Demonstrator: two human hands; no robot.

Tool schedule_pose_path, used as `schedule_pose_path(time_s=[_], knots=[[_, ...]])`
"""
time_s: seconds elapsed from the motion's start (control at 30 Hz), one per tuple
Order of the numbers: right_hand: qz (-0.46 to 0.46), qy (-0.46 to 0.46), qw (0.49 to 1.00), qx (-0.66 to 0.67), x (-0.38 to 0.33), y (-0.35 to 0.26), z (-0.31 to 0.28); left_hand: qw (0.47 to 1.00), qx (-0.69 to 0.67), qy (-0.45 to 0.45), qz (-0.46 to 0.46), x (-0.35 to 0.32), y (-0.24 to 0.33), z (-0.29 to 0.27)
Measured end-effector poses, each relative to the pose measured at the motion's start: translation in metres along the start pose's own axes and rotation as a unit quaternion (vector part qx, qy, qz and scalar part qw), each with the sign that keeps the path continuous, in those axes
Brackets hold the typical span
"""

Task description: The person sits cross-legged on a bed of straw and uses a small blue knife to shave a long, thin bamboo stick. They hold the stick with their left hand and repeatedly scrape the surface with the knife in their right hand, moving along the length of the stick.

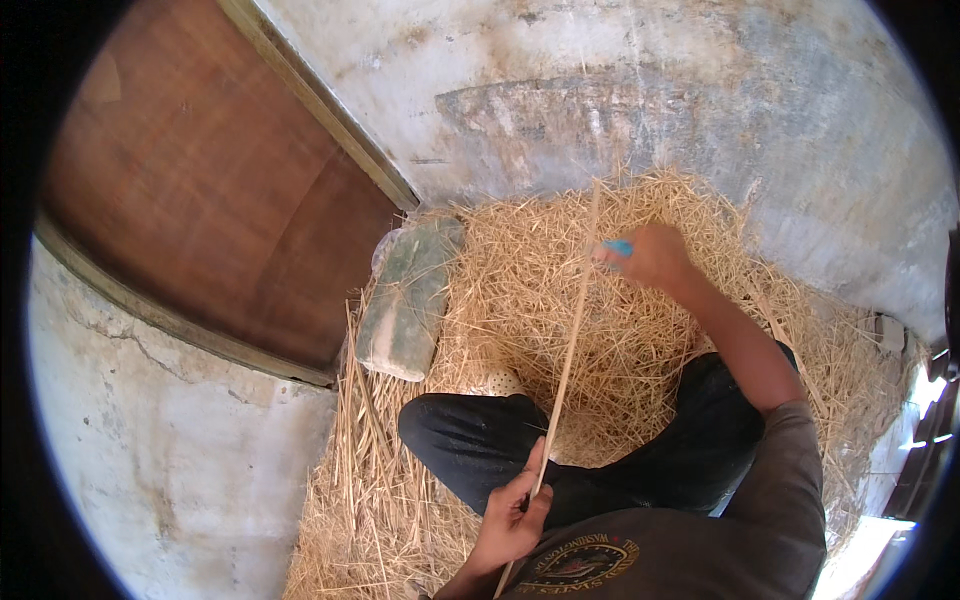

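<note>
Item 1: slender strip, pale straw-coloured, probably split bamboo or cane; one piece, long and narrow. Position: slanting from the lower edge of view, past the front of the dark shirt and over the crossed legs in dark trousers, up to beside the right hand; upper end blurred.

Handling, as judged: very light; stiff along its length but springy, apt to whip at the far end; smooth enough to slide lengthwise; edges possibly sharp or splintery; liable to split if bent hard. Best hold: a flat pinch on both faces near the lower part, clear of the thin upper end.

Item 2: left hand, closed, pinching the strip between thumb and fingers low on its length.

Item 3: right hand, closed round a blue object, perhaps a tool handle; motion-blurred. Contact with the strip: cannot be told.

Item 4: loose straw-like litter, deep, dry, beneath and around the sitter.

Item 5: greenish-grey block, lying on the litter, left of the strip and apart from it.
</note>
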State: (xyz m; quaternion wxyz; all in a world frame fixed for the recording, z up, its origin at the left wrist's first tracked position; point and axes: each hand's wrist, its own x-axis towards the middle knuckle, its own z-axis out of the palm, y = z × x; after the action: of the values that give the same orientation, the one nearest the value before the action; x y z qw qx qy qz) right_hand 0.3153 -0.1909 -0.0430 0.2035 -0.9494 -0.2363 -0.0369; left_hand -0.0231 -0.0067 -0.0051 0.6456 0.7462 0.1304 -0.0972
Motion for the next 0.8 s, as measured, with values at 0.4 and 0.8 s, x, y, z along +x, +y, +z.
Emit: schedule_pose_path(time_s=[0.4, 0.8], knots=[[0.183, 0.008, 0.976, 0.115, 0.019, 0.037, -0.025, 0.915, -0.395, -0.034, -0.072, -0.002, -0.018, -0.008], [-0.099, -0.067, 0.992, 0.051, -0.046, -0.057, -0.006, 0.913, -0.406, -0.031, -0.032, 0.027, 0.001, -0.001]])
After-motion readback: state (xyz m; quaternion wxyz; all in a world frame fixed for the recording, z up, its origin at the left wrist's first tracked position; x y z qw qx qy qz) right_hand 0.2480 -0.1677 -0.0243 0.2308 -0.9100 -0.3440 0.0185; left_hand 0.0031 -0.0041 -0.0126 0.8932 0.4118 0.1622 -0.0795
